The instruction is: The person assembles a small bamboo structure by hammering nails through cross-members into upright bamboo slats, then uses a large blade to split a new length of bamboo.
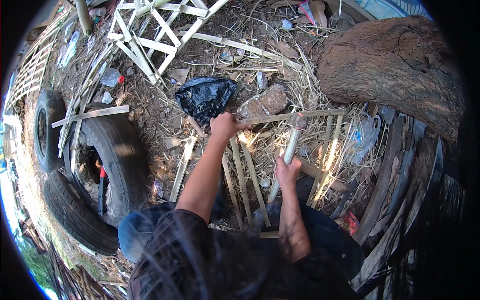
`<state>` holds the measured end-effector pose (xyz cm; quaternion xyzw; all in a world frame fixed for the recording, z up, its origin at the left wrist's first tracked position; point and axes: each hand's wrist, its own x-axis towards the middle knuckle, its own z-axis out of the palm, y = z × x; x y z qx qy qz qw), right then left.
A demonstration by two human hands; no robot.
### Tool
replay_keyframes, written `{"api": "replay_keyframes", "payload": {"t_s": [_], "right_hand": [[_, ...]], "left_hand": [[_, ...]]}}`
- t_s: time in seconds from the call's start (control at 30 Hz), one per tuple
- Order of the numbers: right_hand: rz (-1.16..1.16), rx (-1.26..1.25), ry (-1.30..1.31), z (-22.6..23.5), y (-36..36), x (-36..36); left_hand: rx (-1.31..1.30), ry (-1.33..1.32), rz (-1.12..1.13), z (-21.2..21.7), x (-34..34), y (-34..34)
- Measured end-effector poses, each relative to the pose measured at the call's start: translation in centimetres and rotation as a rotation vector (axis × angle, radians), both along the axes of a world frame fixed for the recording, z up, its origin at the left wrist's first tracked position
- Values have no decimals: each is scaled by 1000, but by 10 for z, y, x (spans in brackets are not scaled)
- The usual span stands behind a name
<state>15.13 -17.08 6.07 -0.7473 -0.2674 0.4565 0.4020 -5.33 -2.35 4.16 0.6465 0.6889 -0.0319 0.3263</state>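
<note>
My left hand [223,126] is closed around the left end of a flat bamboo strip [320,114] that runs crosswise in front of me. Several thinner bamboo slats [245,172] slant from this strip toward my body, forming a frame between my legs. In my right hand [288,171] is a hammer [291,143], gripped by its pale handle. Its rusty head overlaps the crosswise strip, right of the middle; whether it touches the wood I cannot tell. Just beyond my left hand lies a black plastic bag [206,97], with a rough stone block [263,101] to its right.
Old tyres [117,155] stand at the left, with a red-and-black tool [102,190] inside one. A thick tree trunk [390,72] fills the far right. A bamboo lattice [155,37] lies at the back. Shavings, a plastic bottle [111,77] and wooden planks [387,165] surround me.
</note>
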Motion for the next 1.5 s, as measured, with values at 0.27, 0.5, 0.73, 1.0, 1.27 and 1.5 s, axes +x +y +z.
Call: {"api": "replay_keyframes", "payload": {"t_s": [0.27, 0.5, 0.73, 1.0, 1.27, 1.5], "right_hand": [[0, -16, 70, 21, 7, -5], [182, 11, -183, 11, 7, -2], [344, -174, 184, 39, 31, -9], [462, -281, 139, 42, 42, -9], [579, -237, 66, 41, 42, -16], [536, -254, 68, 44, 42, -10]], "left_hand": [[63, -72, -33, -24, -7, -3], [-22, -86, -282, -26, -13, 0], [-50, -144, -512, -21, -52, 11], [-83, -277, -581, -33, -46, 19], [131, -437, -487, -40, -49, 7], [139, -417, -442, -40, -47, 6]]}}
